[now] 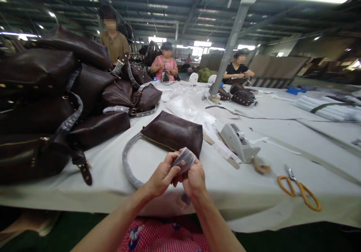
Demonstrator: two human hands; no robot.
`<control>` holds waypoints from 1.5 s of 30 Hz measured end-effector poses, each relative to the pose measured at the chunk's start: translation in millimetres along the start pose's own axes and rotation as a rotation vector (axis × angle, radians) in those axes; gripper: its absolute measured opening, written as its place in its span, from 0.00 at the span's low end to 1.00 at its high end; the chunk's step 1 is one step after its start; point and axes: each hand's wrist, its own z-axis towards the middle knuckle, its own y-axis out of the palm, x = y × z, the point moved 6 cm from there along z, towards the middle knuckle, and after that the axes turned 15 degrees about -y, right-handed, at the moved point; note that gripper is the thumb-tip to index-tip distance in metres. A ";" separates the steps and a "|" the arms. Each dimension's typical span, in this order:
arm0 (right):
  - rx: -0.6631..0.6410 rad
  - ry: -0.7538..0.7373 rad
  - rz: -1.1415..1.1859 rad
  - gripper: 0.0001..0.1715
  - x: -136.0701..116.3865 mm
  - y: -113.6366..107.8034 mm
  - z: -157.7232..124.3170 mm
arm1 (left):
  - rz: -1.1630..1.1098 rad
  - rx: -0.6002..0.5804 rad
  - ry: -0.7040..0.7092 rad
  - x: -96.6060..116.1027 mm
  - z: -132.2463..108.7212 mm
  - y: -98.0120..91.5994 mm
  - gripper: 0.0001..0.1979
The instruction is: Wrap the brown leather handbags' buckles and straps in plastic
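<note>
A dark brown leather handbag (172,129) lies on its side on the white-covered table, with a gold zip along its near edge. Its strap (128,158), wrapped in cloudy plastic film, loops out to the left and back toward me. Both hands grip a film-wrapped part of a strap (184,161) just in front of the bag. My left hand (165,173) pinches it from the left, thumb on top. From the other side, my right hand (194,175) has its fingers curled round the same piece. The fingertips beneath it are partly hidden.
Brown handbags (36,105) are heaped at the left. To the right stand a tape dispenser (239,143), a tape roll (262,167) and orange-handled scissors (299,188) near the table edge. A grey post (229,45) rises from the table. Several people sit or stand beyond.
</note>
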 end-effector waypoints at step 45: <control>-0.614 -0.778 -0.827 0.17 -60.4 1.4 29.9 | 0.146 -0.080 -0.225 7.3 12.6 15.6 0.05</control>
